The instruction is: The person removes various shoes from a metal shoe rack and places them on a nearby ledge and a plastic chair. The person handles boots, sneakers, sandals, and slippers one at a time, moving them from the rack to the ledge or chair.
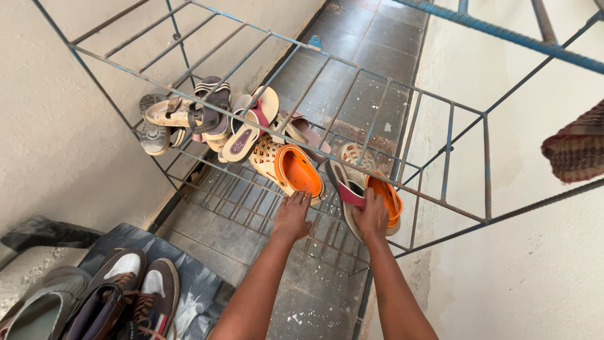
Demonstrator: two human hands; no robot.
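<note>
Left hand (pixel 292 218) fingertips touching orange clog (pixel 293 169) just ahead; right hand (pixel 372 215) gripping second orange clog (pixel 385 196) with maroon sandal (pixel 345 187) on rack shelf (pixel 251 201)

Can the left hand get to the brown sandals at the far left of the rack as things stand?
Probably yes. The left hand rests by the orange clog, inside the rack, and holds nothing. The brown sandals lie further left on the same shelf; other sandals lie between, but nothing fixed blocks the way.

You've got two orange clogs (pixel 296 169), roughly five sandals (pixel 245 129) on one rack (pixel 402 88), two brown shoes (pixel 135 296)
</note>
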